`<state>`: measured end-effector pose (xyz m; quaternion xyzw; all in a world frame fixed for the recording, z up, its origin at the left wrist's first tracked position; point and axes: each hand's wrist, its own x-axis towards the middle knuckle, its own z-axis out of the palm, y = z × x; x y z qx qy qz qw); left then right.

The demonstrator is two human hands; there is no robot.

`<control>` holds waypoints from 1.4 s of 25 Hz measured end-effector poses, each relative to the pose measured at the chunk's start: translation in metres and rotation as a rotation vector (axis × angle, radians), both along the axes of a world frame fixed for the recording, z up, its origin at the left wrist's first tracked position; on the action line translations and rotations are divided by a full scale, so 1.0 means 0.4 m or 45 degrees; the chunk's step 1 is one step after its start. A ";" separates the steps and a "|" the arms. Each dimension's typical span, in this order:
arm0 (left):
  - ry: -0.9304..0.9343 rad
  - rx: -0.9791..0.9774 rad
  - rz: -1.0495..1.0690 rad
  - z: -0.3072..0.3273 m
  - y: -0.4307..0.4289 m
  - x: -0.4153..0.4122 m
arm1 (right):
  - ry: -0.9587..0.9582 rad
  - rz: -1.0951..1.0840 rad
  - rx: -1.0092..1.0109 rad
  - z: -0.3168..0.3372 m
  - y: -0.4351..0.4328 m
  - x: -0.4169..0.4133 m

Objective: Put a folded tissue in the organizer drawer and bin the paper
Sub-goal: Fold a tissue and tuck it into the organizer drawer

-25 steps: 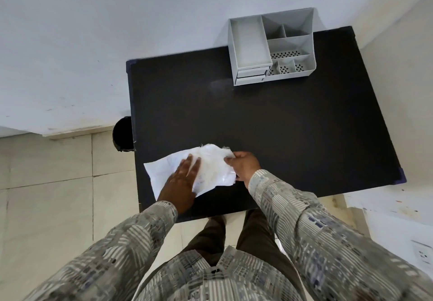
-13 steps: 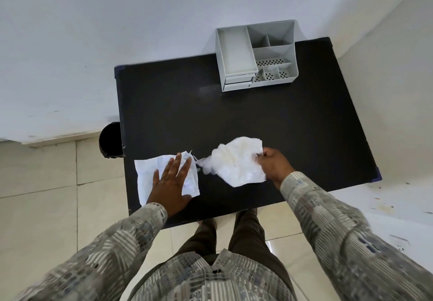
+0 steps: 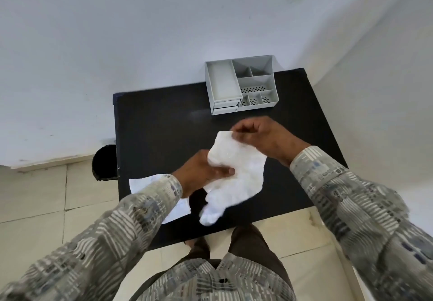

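Gripping 1 tissue point(image 3: 236, 174) with 2 hands: left point(image 3: 203, 171), right point(image 3: 262, 136) | 1 paper point(image 3: 140, 183) | 1 organizer point(image 3: 241, 85)

surface: black table point(image 3: 164, 122) | on it: grey organizer point(image 3: 241, 85) far edge; white paper point(image 3: 140, 182) near-left edge

Both arms reach forward in patterned sleeves, hands raised close together. The left hand point(image 3: 201, 171) takes its grip with thumb across the front, and the right hand point(image 3: 260, 136), higher, pinches with curled fingertips.
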<state>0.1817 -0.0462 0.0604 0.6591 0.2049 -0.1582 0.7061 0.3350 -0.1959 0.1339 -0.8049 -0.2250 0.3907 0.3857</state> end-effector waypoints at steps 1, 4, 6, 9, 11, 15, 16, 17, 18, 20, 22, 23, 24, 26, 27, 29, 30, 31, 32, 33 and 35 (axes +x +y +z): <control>0.037 -0.120 0.092 0.005 -0.019 -0.002 | 0.061 -0.287 0.138 0.005 0.005 0.012; 0.104 -0.414 0.336 0.001 -0.060 -0.016 | 0.440 -0.857 0.398 -0.013 -0.018 0.053; 0.140 -0.570 0.440 -0.004 -0.079 -0.020 | 0.589 -0.746 0.244 -0.048 -0.046 0.034; 0.131 -0.672 0.398 -0.013 -0.098 -0.011 | 0.656 -0.382 0.072 -0.093 -0.060 -0.010; 0.202 -0.578 0.347 -0.022 -0.113 0.001 | 0.587 -0.603 0.135 -0.116 -0.055 0.020; 0.264 -0.597 0.628 -0.041 -0.135 0.055 | 0.471 -0.794 0.179 -0.137 -0.090 0.143; 0.257 -0.694 0.716 -0.044 -0.132 0.075 | 0.425 -0.643 0.112 -0.149 -0.117 0.156; 0.258 -0.820 0.811 -0.048 -0.129 0.093 | 0.426 -0.457 0.044 -0.156 -0.144 0.155; 0.260 -0.905 0.890 -0.049 -0.126 0.110 | 0.482 -0.271 -0.020 -0.163 -0.166 0.145; 0.229 -0.908 0.964 -0.050 -0.128 0.141 | 0.673 -0.027 -0.054 -0.170 -0.191 0.104; 0.224 -0.775 0.925 -0.048 -0.148 0.172 | 0.822 -0.038 0.060 -0.172 -0.186 0.066; 0.234 -0.688 0.894 -0.051 -0.161 0.183 | 0.885 -0.158 0.136 -0.170 -0.176 0.057; 0.261 -0.597 0.863 -0.047 -0.172 0.194 | 0.953 -0.310 0.195 -0.172 -0.166 0.059; 0.297 -0.448 0.808 -0.039 -0.187 0.216 | 1.060 -0.571 0.228 -0.181 -0.154 0.084; 0.284 -0.409 0.774 -0.040 -0.189 0.226 | 1.106 -0.651 0.213 -0.187 -0.153 0.098; 0.262 -0.424 0.774 -0.035 -0.195 0.250 | 1.192 -0.743 0.199 -0.196 -0.164 0.129; 0.264 -0.490 0.815 -0.037 -0.199 0.262 | 1.220 -0.774 0.203 -0.198 -0.170 0.145; 0.274 -0.573 0.856 -0.036 -0.208 0.274 | 1.225 -0.803 0.206 -0.201 -0.177 0.159; 0.269 -0.635 0.867 -0.035 -0.217 0.284 | 1.210 -0.819 0.200 -0.205 -0.184 0.172; 0.219 -0.626 0.837 -0.044 -0.228 0.293 | 1.180 -0.816 0.185 -0.207 -0.189 0.180; 0.116 -0.423 0.784 -0.068 -0.256 0.308 | 1.078 -0.727 0.140 -0.206 -0.198 0.190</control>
